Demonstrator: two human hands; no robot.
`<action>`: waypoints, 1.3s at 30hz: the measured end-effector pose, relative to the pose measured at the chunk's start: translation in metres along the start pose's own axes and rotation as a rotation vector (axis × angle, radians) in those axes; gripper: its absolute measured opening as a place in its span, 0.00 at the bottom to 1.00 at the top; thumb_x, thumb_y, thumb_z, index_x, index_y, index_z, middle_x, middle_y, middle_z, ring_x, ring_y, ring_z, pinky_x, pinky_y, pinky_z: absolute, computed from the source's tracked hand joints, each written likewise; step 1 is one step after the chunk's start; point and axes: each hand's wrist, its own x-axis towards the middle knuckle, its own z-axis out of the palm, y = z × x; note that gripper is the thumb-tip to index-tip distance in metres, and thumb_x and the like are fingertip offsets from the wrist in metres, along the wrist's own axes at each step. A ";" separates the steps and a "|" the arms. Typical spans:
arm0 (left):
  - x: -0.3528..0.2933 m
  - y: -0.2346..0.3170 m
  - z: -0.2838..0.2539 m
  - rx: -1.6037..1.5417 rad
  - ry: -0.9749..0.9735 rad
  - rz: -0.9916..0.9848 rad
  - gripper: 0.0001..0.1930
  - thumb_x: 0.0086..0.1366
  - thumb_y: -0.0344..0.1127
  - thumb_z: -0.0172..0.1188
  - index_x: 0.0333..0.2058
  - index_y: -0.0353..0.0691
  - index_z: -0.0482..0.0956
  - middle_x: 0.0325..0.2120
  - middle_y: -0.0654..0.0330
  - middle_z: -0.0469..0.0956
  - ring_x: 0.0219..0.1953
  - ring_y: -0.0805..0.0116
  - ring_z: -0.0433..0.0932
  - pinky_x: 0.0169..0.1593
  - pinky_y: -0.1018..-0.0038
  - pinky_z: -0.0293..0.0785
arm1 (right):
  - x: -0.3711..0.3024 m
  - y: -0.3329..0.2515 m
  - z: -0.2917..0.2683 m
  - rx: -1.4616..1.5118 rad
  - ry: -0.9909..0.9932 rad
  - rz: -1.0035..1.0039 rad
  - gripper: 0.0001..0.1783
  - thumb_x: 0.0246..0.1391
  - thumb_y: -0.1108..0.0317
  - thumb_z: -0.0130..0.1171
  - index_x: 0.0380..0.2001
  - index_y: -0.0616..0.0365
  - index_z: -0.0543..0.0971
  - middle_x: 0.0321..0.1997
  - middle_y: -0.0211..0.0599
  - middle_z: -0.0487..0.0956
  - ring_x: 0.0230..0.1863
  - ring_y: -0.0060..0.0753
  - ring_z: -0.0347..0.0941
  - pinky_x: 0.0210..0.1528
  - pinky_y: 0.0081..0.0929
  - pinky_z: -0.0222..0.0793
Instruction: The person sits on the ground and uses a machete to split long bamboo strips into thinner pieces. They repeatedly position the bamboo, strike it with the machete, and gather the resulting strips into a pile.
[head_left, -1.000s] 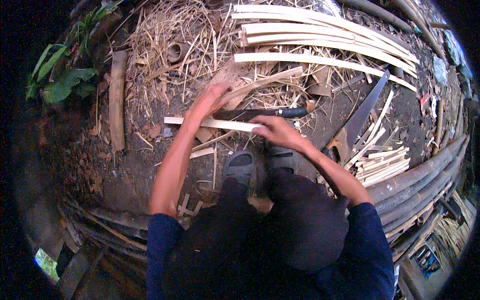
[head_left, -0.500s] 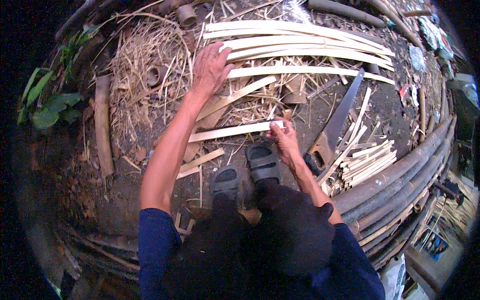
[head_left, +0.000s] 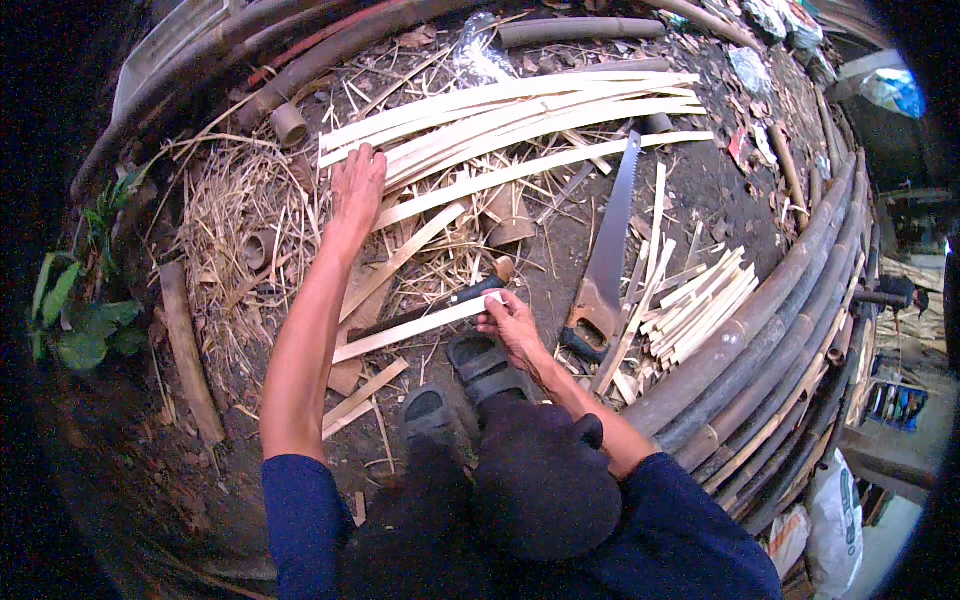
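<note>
Our right hand [head_left: 512,325] pinches a short strip [head_left: 415,329] by its end. Our left hand [head_left: 357,185], fingers open, lies far out on the long strips [head_left: 520,100]. We should lift one long strip slowly.

Outdoors in daylight: dark dirt ground [head_left: 690,190] strewn with dry straw [head_left: 235,215], bamboo poles [head_left: 790,300] stacked along the right, green leaves [head_left: 85,320] at left.
</note>
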 end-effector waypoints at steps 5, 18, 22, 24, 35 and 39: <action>-0.011 0.016 0.008 0.008 0.017 -0.008 0.11 0.59 0.30 0.48 0.41 0.37 0.71 0.43 0.47 0.73 0.46 0.51 0.73 0.49 0.58 0.68 | -0.006 0.004 -0.007 -0.049 0.021 -0.037 0.12 0.61 0.64 0.51 0.45 0.58 0.72 0.34 0.30 0.75 0.31 0.20 0.72 0.32 0.20 0.75; 0.007 0.022 0.015 -0.050 -0.017 -0.096 0.19 0.53 0.33 0.58 0.45 0.37 0.71 0.50 0.50 0.68 0.52 0.52 0.68 0.53 0.56 0.62 | -0.018 0.011 -0.010 0.042 0.071 0.070 0.12 0.61 0.65 0.51 0.45 0.57 0.72 0.37 0.30 0.75 0.33 0.20 0.73 0.32 0.20 0.76; 0.002 0.003 0.032 -0.036 0.139 0.014 0.19 0.53 0.33 0.58 0.45 0.39 0.70 0.47 0.52 0.71 0.50 0.53 0.70 0.52 0.55 0.62 | -0.016 0.019 -0.005 -0.020 0.060 0.091 0.12 0.60 0.65 0.52 0.45 0.59 0.72 0.37 0.31 0.76 0.32 0.22 0.74 0.32 0.23 0.75; 0.005 0.003 0.035 -0.096 0.061 -0.053 0.20 0.53 0.32 0.59 0.45 0.40 0.69 0.44 0.52 0.72 0.49 0.53 0.70 0.52 0.56 0.63 | -0.016 0.023 -0.009 -0.032 0.060 0.106 0.13 0.60 0.64 0.52 0.45 0.59 0.73 0.37 0.31 0.76 0.33 0.22 0.74 0.32 0.23 0.75; 0.014 -0.004 -0.006 -0.098 0.216 0.108 0.06 0.58 0.31 0.51 0.32 0.36 0.74 0.30 0.46 0.75 0.36 0.46 0.76 0.37 0.56 0.72 | -0.022 0.020 -0.012 -0.003 0.039 0.092 0.12 0.61 0.65 0.52 0.45 0.57 0.72 0.39 0.31 0.76 0.35 0.22 0.75 0.36 0.21 0.77; 0.003 0.020 -0.044 -0.313 -0.017 -0.119 0.16 0.61 0.48 0.52 0.30 0.39 0.74 0.29 0.47 0.78 0.33 0.50 0.77 0.36 0.56 0.71 | -0.018 0.011 -0.015 0.194 0.028 0.070 0.13 0.61 0.63 0.52 0.45 0.58 0.72 0.39 0.32 0.76 0.38 0.26 0.76 0.39 0.23 0.77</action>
